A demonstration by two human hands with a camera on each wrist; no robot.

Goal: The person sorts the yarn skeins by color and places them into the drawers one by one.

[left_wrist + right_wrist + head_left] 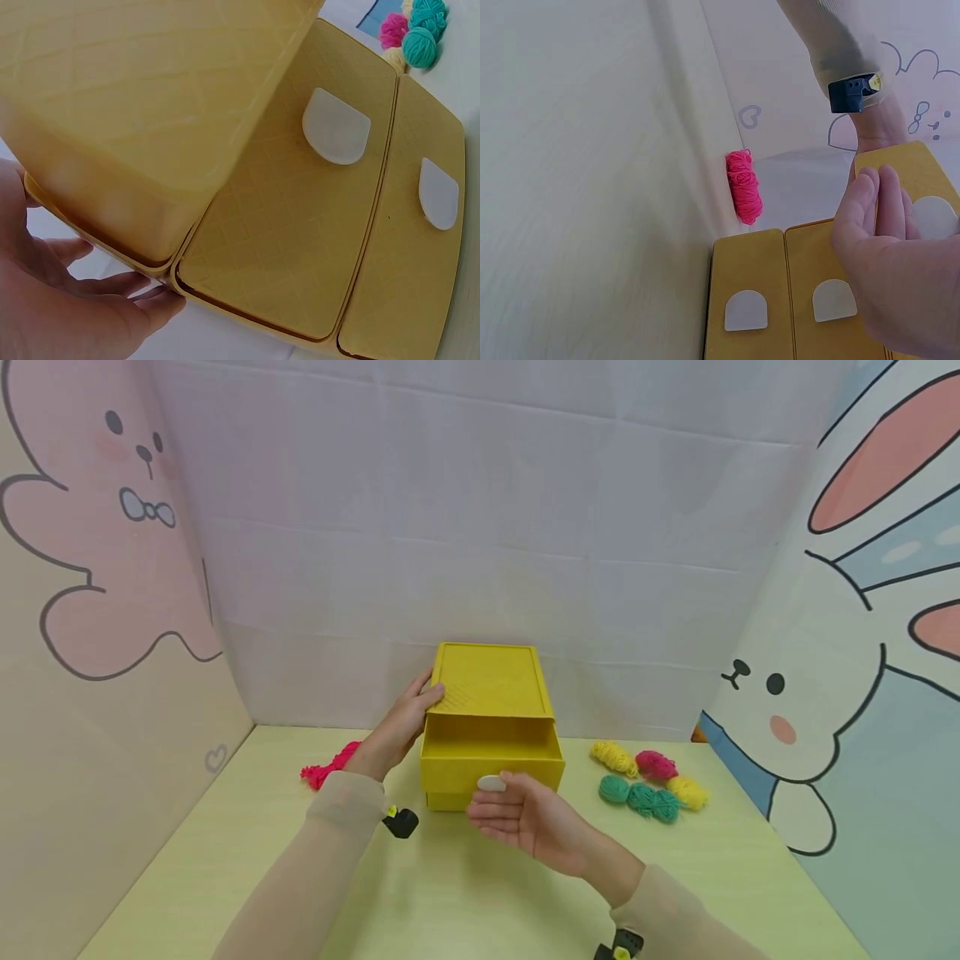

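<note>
Evidently, left hand (397, 727) grips yellow drawer unit (491, 681), thumb over top edge, likely steadying it; right hand (543, 822), fingers extended, unclenched, meets white handle (491, 783) of protruding top drawer (450, 772). Unit stands on surface (480, 918), between pink yarn (322, 772) and mixed bundles (642, 797).

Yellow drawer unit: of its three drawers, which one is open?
The top drawer: it is pulled forward, its inside showing in the head view, while the middle drawer and bottom drawer are both closed.
</note>
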